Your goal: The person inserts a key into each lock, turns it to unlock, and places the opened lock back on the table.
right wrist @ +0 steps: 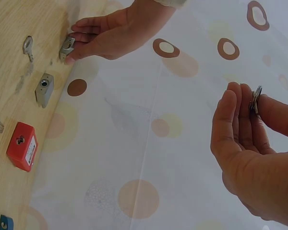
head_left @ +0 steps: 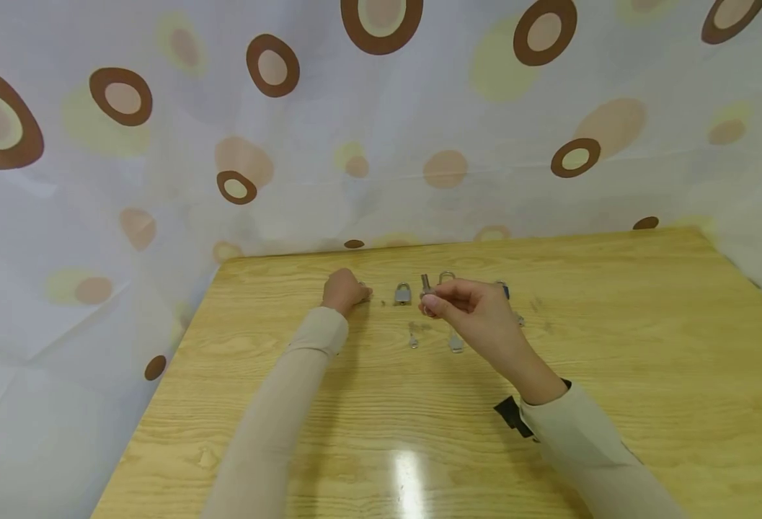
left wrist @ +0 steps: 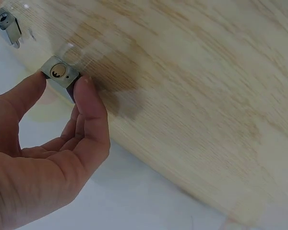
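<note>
My left hand (head_left: 344, 292) pinches a small silver padlock (left wrist: 60, 74) between thumb and fingers at the far left of the row. In the left wrist view its brass-coloured keyhole faces the camera. My right hand (head_left: 478, 313), raised over the table, pinches a metal key (head_left: 426, 286) between thumb and fingertips. That key (right wrist: 255, 99) shows nearly edge-on in the right wrist view, apart from any lock. Between the hands stands another silver padlock (head_left: 403, 295). A red padlock (right wrist: 23, 146) is mostly behind my right hand in the head view.
A blue padlock (head_left: 503, 289) stands farther right. Keys lie nearer me on the wooden table (head_left: 225, 404): a small one (head_left: 413, 341), a wide-headed one (head_left: 455, 344) and one by my right wrist (head_left: 520, 319). A patterned white sheet (head_left: 381, 202) hangs behind the table.
</note>
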Demonstrator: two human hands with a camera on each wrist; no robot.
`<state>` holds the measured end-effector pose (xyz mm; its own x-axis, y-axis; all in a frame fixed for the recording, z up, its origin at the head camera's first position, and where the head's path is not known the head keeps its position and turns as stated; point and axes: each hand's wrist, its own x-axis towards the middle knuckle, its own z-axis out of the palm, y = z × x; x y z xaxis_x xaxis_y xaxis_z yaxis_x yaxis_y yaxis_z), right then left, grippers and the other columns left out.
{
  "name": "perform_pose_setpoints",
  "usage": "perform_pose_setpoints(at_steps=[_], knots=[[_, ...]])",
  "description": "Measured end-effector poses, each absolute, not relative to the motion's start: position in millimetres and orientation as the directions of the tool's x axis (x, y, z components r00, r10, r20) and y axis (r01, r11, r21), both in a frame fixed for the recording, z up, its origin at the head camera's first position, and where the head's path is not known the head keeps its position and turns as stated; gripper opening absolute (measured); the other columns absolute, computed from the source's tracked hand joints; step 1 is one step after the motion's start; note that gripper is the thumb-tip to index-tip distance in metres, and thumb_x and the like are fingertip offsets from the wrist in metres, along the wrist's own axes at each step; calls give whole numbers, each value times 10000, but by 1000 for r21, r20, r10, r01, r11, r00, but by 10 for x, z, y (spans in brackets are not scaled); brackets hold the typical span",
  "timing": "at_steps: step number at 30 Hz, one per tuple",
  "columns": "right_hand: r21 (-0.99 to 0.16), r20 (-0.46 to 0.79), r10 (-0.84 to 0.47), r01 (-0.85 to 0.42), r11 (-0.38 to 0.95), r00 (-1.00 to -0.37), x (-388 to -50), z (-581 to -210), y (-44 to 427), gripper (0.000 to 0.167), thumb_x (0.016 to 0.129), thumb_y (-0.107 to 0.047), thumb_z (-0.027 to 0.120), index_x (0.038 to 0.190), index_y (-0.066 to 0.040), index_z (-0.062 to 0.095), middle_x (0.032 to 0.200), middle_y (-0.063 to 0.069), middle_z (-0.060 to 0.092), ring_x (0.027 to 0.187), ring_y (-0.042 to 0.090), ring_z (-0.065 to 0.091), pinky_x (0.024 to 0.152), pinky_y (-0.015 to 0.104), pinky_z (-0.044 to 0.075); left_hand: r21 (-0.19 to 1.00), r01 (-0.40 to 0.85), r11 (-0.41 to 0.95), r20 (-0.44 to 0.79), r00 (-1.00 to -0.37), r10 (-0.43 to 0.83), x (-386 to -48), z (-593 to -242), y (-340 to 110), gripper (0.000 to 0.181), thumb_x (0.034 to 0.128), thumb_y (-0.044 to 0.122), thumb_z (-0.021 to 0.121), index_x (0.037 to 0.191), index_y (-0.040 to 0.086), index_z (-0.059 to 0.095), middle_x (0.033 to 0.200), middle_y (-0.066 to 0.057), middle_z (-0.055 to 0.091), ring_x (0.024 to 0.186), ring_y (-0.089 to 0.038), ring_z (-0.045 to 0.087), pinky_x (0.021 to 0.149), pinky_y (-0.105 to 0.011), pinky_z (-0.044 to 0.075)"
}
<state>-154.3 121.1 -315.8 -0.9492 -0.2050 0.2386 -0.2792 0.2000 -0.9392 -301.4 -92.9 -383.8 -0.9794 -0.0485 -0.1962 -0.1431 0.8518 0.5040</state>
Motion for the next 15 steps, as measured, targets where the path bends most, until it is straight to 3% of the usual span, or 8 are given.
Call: perform_pose_setpoints(at_steps=[4, 9, 12, 15], knots=[[-942, 239, -205, -278, 188, -949, -1554, -3169, 1207, 204, 939, -164, 636, 1023, 11, 696, 967, 124, 698, 888, 172, 679, 801, 280, 548, 486, -165, 858, -197, -977, -77, -3008, -3832, -908, 217, 902, 222, 689, 917, 6, 704, 948, -116, 691, 854, -253, 633, 791, -381, 528], [-945, 238, -199, -273, 177, -951, -1549, -3169, 1210, 208, 938, -150, 637, 1031, 28, 691, 966, 131, 696, 882, 177, 681, 794, 286, 552, 473, -191, 860, -206, -973, -103, -3010, -3829, -883, 272, 907, 192, 637, 670, 107, 535, 680, -25, 506, 658, -190, 471, 618, -331, 436], [-945, 243, -194, -277, 172, -950, -1541, -3164, 1216, 202, 936, -145, 639, 1030, 26, 692, 965, 135, 697, 893, 215, 683, 792, 288, 553, 478, -197, 856, -213, -971, -105, -3015, -3825, -872, 357, 900, 160, 612, 596, 145, 424, 589, -3, 388, 612, -182, 394, 589, -333, 368], [-944, 247, -184, -279, 175, -951, -1533, -3163, 1218, 186, 933, -138, 641, 1019, 16, 698, 960, 131, 700, 894, 232, 684, 788, 288, 554, 487, -190, 853, -201, -974, -102, -3006, -3822, -856, 377, 896, 147, 609, 579, 150, 406, 565, 5, 366, 600, -178, 384, 580, -327, 360]])
